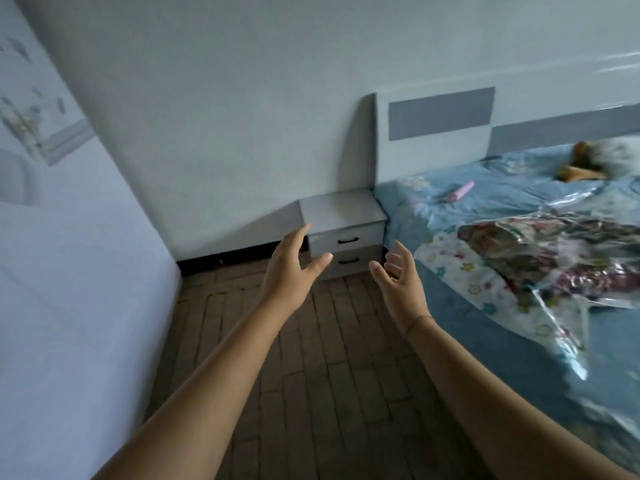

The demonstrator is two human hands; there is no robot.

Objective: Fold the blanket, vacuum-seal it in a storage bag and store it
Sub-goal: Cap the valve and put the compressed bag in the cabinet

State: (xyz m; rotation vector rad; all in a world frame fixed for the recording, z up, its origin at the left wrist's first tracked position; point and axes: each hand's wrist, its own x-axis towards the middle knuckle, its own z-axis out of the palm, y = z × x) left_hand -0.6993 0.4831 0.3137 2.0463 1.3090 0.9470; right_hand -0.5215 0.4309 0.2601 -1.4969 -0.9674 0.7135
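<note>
View from head cam, looking down at two bare forearms stretched out over a wooden floor (329,358). Left hand (289,268) is spread wide, fingers straight, thumb out to the side, holding nothing. Right hand (401,282) is also free of any object, palm turned inward, fingers loosely bent & apart. Hands are near each other, not touching, in mid-air in front of a grey 2-drawer nightstand (343,216).

At right, a bed (502,348) w/ blue sheet. On it lies the floral blanket (540,258), bundled inside a clear, crinkled storage bag (564,327) whose loose plastic edge trails toward the bed's near side. Bag is well apart from both hands. Farther up the bed, a small pink object (459,191) & a blurred brown-and-white thing (585,164), too blurred to tell what it is. Grey-panelled headboard (433,133) stands against pale wall
</note>
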